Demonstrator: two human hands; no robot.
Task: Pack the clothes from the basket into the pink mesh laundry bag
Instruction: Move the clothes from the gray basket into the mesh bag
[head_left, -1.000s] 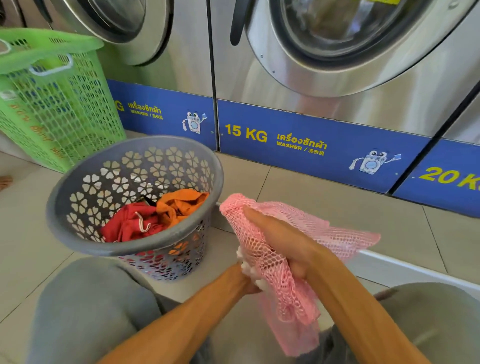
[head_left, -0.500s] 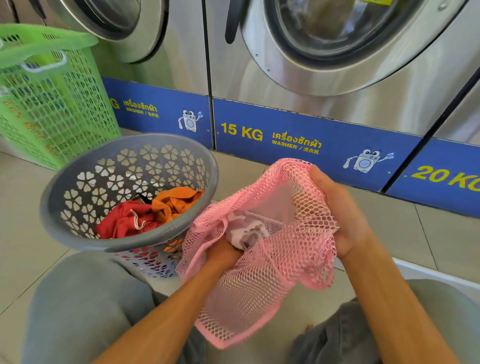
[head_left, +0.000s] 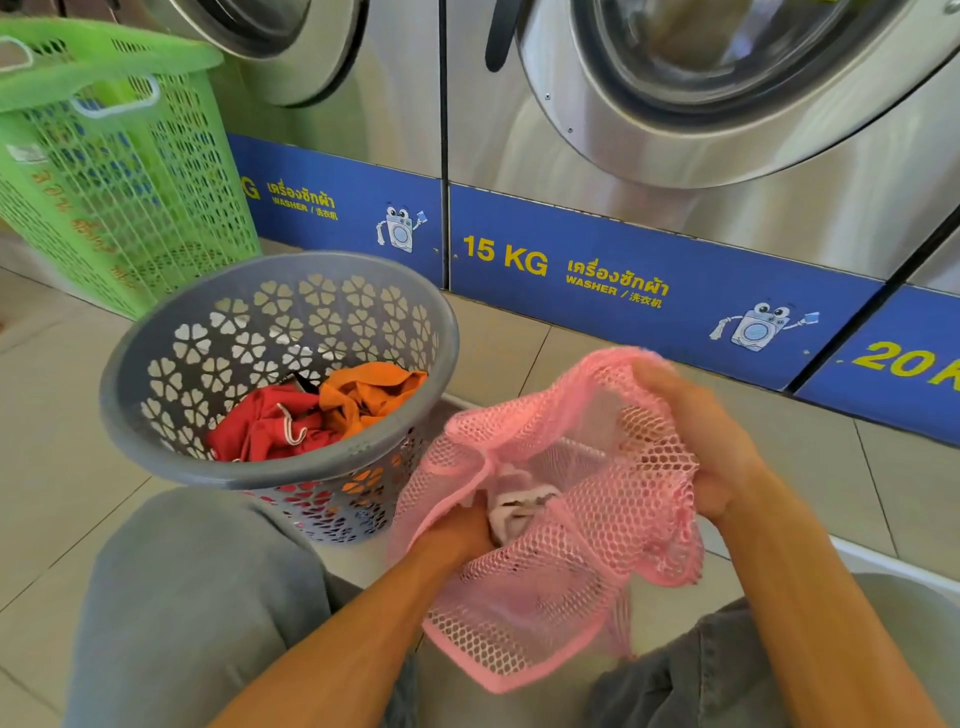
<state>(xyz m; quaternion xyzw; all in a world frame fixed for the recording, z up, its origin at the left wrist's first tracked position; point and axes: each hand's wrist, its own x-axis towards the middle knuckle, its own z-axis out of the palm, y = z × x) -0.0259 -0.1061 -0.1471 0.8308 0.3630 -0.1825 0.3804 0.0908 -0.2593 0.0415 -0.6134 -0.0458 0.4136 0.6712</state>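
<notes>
The pink mesh laundry bag (head_left: 566, 566) hangs open between my hands, low and right of centre. My right hand (head_left: 701, 431) grips its upper right rim. My left hand (head_left: 457, 535) is pushed into the bag's mouth, holding a white and grey garment (head_left: 519, 512) inside; its fingers are partly hidden by mesh. The grey round basket (head_left: 171, 447) with flower-shaped holes stands tilted to the left, touching my left knee. A red garment (head_left: 260, 426) and an orange garment (head_left: 369, 392) lie in its bottom.
A green plastic basket (head_left: 114, 171) stands at the far left against the washers. Steel washing machines (head_left: 727, 171) with blue base panels fill the back. My grey-trousered knees (head_left: 197, 597) frame the lower view on a beige tiled floor (head_left: 498, 353).
My right hand spread the bag open and raised its rim, then held it. My left hand moved into the bag with the white garment and sank deeper.
</notes>
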